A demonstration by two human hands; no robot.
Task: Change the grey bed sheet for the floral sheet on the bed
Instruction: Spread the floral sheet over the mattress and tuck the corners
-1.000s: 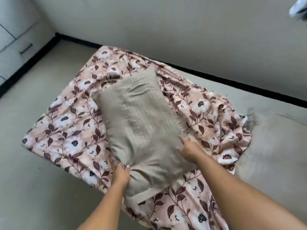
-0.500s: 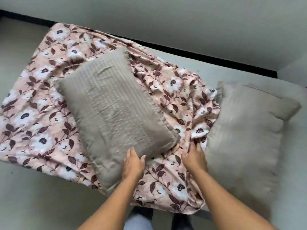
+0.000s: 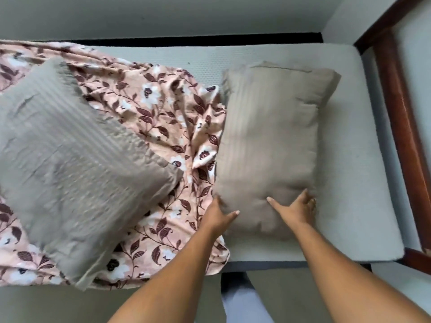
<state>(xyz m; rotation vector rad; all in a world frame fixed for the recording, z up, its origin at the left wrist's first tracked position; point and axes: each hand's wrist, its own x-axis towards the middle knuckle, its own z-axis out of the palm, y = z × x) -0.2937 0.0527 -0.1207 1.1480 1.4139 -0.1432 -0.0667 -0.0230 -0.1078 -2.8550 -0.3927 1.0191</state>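
Two pillows, one floral sheet (image 3: 163,117), two hands. The left hand (image 3: 218,216) and right hand (image 3: 297,207) have moved away from the left pillow (image 3: 70,164) and now grip the right pillow (image 3: 268,141). The sheet lies bunched beside the left hand.

The floral sheet (image 3: 151,127) is thin, soft cloth, matt and much wrinkled. The left pillow (image 3: 70,159) has a grey-beige woven cover with raised ribs, a little creased. The right pillow (image 3: 268,136) has similar matt cloth with fainter stripes. The bare mattress (image 3: 349,159) looks matt and finely dotted. The bed frame (image 3: 401,113) is dark, glossy wood.
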